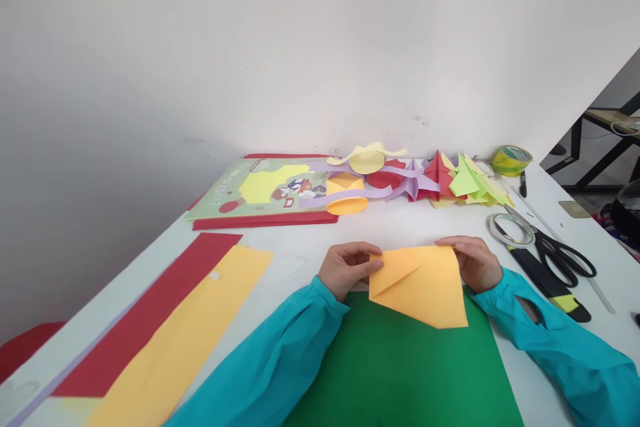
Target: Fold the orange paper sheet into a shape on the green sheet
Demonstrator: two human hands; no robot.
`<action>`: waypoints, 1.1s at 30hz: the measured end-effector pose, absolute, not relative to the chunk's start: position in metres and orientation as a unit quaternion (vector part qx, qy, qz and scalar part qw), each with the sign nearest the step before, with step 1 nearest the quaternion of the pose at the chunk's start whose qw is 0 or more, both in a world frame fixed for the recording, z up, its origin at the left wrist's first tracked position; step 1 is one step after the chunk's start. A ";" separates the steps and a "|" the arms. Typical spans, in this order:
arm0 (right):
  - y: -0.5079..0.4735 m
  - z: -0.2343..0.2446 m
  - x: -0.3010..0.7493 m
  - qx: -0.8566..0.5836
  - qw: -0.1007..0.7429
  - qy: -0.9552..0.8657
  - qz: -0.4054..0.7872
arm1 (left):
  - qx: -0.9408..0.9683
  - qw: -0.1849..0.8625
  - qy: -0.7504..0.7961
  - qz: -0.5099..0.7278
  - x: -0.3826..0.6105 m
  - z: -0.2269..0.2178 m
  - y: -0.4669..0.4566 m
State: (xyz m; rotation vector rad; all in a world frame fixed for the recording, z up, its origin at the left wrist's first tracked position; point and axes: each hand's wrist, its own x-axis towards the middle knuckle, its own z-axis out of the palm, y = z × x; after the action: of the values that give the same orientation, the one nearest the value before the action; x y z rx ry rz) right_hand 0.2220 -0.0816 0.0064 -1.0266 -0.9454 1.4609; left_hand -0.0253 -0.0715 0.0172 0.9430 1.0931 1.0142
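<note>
Between my two hands is a piece of folded orange paper [423,287], raised with a diagonal crease running across its left part. My left hand [349,268] pinches its upper left corner between thumb and fingers. At the upper right corner, my right hand [473,261] grips the edge, its fingers partly hidden behind the paper. Below lies a green sheet [405,367], flat on the white table [280,280]. Both arms wear teal sleeves.
Red [150,313] and orange strips [195,333] lie to the left. A picture pad [225,193] and folded paper shapes [437,180] sit along the wall. On the right are black scissors [555,253], a clear tape roll [511,230], a utility knife [545,277] and yellow-green tape [511,161].
</note>
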 end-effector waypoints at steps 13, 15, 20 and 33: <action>-0.082 0.006 0.214 -0.506 0.498 -0.458 0.535 | 0.401 0.587 0.435 0.553 -0.024 0.014 -0.072; -0.082 0.007 0.214 -0.511 0.494 -0.456 0.537 | 0.392 0.589 0.440 0.553 -0.023 0.015 -0.073; -0.081 0.002 0.215 -0.531 0.512 -0.449 0.504 | 0.363 0.617 0.462 0.523 -0.019 0.019 -0.076; -0.080 0.001 0.216 -0.530 0.523 -0.457 0.487 | 0.385 0.588 0.475 0.529 -0.019 0.019 -0.075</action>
State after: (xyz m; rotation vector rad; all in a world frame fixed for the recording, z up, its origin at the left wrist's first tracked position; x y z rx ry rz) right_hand 0.2158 -0.0803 0.0006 -1.2683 -1.0940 1.1651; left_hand -0.0193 -0.0750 0.0188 0.8978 1.1065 1.2329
